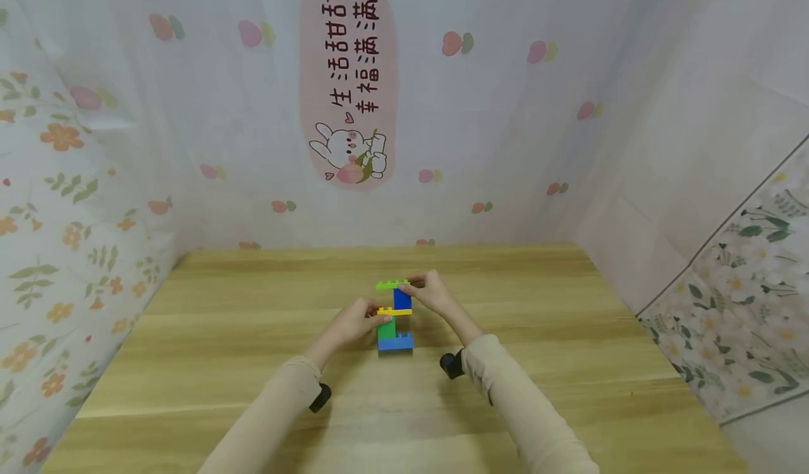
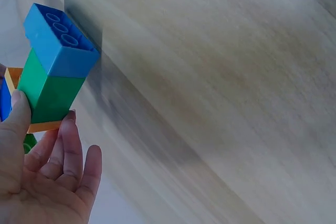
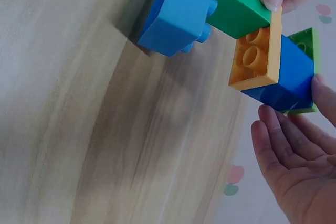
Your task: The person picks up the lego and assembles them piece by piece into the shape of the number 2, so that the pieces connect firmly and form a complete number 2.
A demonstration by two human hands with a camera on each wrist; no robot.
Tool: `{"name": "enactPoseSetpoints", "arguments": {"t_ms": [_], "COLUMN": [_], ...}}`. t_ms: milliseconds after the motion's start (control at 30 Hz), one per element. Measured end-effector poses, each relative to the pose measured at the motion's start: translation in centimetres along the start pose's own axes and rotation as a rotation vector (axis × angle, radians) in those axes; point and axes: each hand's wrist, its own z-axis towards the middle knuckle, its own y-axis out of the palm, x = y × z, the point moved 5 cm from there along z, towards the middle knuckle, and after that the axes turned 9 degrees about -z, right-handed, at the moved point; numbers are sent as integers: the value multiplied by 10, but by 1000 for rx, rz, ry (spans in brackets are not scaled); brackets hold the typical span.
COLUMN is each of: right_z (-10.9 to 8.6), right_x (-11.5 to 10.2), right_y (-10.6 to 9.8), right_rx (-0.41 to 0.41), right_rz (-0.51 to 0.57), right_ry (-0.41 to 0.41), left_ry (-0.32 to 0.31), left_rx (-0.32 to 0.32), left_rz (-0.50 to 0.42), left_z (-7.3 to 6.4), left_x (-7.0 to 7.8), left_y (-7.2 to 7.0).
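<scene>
A zigzag stack of toy building blocks is between the two hands, joined from bottom to top. A light blue block (image 1: pixel 395 344) is lowest, its hollow underside showing in the left wrist view. A green block (image 2: pixel 58 95) sits on one end of it, under a thin yellow-orange plate (image 3: pixel 273 51). Above the plate's other end come a dark blue block (image 3: pixel 296 74) and a flat lime plate (image 1: pixel 388 285). My left hand (image 1: pixel 354 319) pinches the stack where green block meets yellow plate. My right hand (image 1: pixel 431 293) holds the top, thumb on the lime plate, fingertips by the dark blue block.
A wooden table (image 1: pixel 208 361) spreads below both arms. Behind it hangs a pale curtain (image 1: pixel 493 123) with fruit prints and a rabbit drawing. Flowered cloth (image 1: pixel 57 263) lines the left side, and another flowered panel (image 1: pixel 739 298) stands at the right. Each sleeve cuff carries a black wrist device (image 1: pixel 451 365).
</scene>
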Motion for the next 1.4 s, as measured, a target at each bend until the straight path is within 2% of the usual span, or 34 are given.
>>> {"name": "enactPoseSetpoints", "arguments": {"t_ms": [200,367,500,667,867,1000,1133,1233,1333,1400], "right_z": [2,-2,-4,-9,-13,-16,-19,-21,-22,-23], "right_x": [5,8,8,10,12,13,16,19,18,18], "right_y": [1,5,7,13,18,20,27,30,30,29], "right_rx": [1,-13,-11,-39,11,48,44,42,57,58], "right_rz": [-53,-62,-54,-22,-9,6,-12,-33,-52,-63], "right_ry": [38,46,55,127,170,207,267,294,290,286], "left_ry": [-26,-48,-41,-36,-49,-73,-103,-89,-62,-69], "left_rx": [-11,-2,1,-7,46,112,173,192,203,209], "left_rz": [-21,-42,-69,-55,-55,-79,-101,-96,-83,-89], "left_z": [2,-2,-4,-8,-12,-13,-14,-13,-12,-11], "left_x": [1,-1,-1,-2,-1,-1,-4,-5,-5,-6], "left_y": [5,9,10,14,17,17,17,19,19,19]}}
